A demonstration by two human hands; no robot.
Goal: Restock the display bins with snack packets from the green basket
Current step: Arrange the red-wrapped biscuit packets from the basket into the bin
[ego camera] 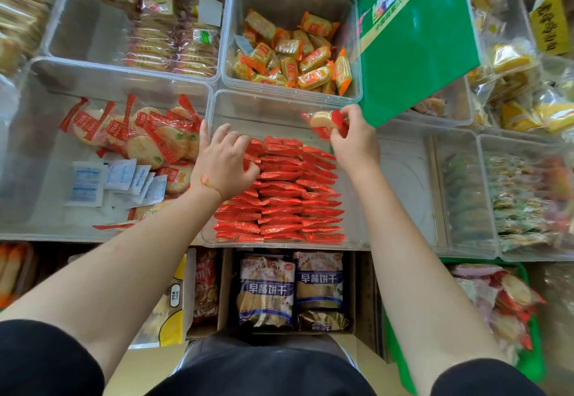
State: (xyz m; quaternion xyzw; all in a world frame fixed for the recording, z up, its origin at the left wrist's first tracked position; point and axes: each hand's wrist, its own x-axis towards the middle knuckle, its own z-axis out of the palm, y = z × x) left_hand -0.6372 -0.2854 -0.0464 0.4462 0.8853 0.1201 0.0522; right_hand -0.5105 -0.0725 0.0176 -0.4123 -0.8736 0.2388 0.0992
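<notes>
Your right hand (352,139) is pinching a red crinkly cracker packet (326,122) at the clear plastic bin's (279,102) twelve o'clock end; it is likely light and brittle, so hold its edges. Your left hand's fingers (236,144) are spreading over the stacked red packets (289,196).

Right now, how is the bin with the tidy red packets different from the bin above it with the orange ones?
The red-packet bin holds packets stacked in neat rows; the orange-packet bin holds them in a loose jumble. The red packets fill the near part of their bin, while the orange packets leave much of theirs bare. The left hand rests on the red rows; no hands touch the orange ones. Both bins are clear plastic.
</notes>
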